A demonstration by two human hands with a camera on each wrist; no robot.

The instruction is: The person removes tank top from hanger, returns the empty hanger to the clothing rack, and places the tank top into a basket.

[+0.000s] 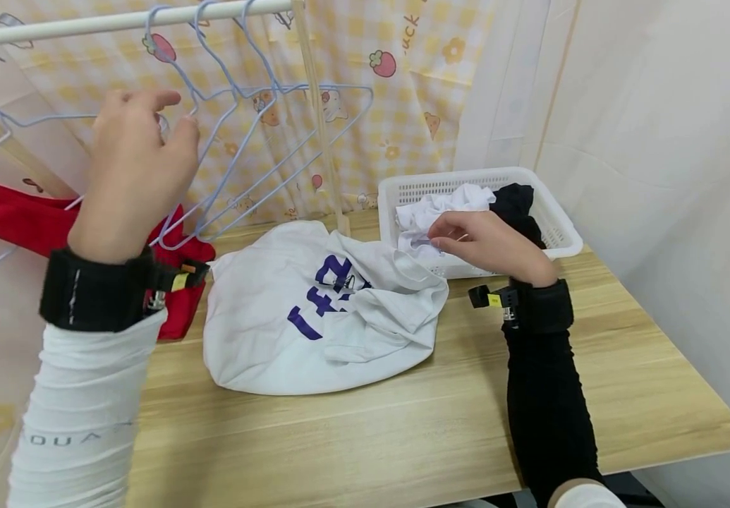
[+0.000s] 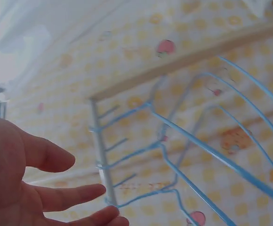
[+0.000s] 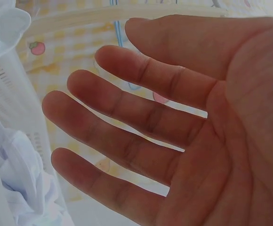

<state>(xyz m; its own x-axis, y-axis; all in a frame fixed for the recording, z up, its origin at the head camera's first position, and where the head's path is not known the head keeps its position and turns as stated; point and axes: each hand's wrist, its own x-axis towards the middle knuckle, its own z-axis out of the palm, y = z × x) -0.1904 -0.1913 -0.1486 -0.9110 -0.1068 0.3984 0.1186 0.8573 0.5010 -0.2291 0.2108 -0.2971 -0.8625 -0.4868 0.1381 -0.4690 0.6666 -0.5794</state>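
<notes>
In the head view my left hand (image 1: 139,166) is raised beside the light blue hangers (image 1: 228,92) on the rack. The left wrist view shows its thumb and fingers (image 2: 75,193) apart, fingertips close to the rail (image 2: 101,150) and the hanger hooks, with nothing held. My right hand (image 1: 491,243) hovers over the front rim of a white basket (image 1: 558,219), and the right wrist view shows its fingers (image 3: 113,101) extended and spread, holding nothing. A white shirt (image 1: 257,317) with purple lettering lies bunched on the table between the hands.
White clothing (image 1: 443,201) and a black garment (image 1: 517,201) lie in the basket. A red garment (image 1: 15,215) hangs on a hanger at the left, partly behind my left arm. The rack's upright (image 1: 320,120) stands behind the shirt on the wooden table (image 1: 352,437). A patterned curtain (image 1: 415,106) hangs behind.
</notes>
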